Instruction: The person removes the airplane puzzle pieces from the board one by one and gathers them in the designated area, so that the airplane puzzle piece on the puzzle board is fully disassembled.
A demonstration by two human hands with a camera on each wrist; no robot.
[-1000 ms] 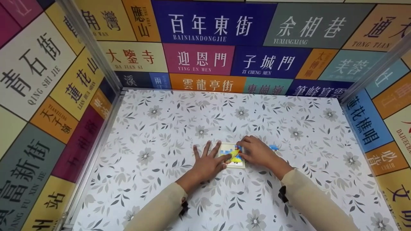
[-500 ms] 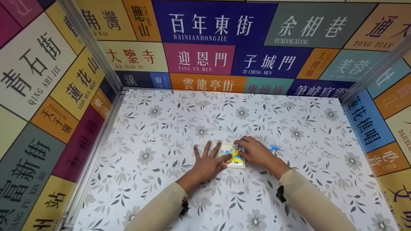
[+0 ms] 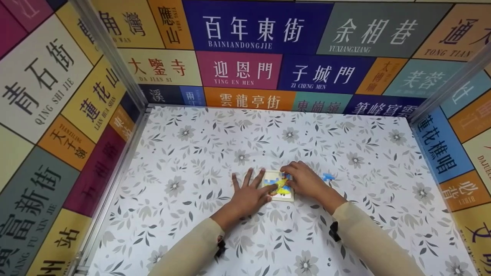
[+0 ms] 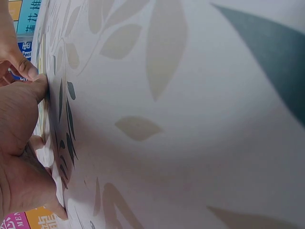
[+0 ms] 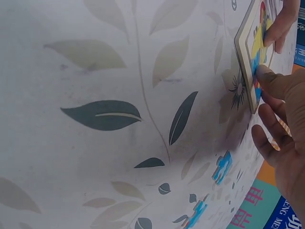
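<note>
A small pale-framed puzzle board (image 3: 287, 199) with yellow and blue pieces lies flat on the table. My left hand (image 3: 245, 199) spreads its fingers at the board's left side, with a digit resting on the yellow part (image 3: 282, 185). At the upper right of the board, my right hand (image 3: 307, 182) has curled fingers and a thumb around a small blue and red piece, partly hidden. In the right wrist view, the thumb of my right hand (image 5: 288, 105) touches the puzzle beside the frame (image 5: 242, 43). The left wrist view shows my left hand (image 4: 21, 138) mostly covering the board.
Two loose blue pieces, one (image 5: 222, 168) nearer the board and another (image 5: 196, 213) farther off, lie on the flower-patterned tabletop (image 3: 215, 142). Panels with printed characters (image 3: 253, 28) stand at the back and both sides.
My right hand has shifted slightly left over the board's upper right, uncovering more of the loose blue pieces. The left hand stays in place.
</note>
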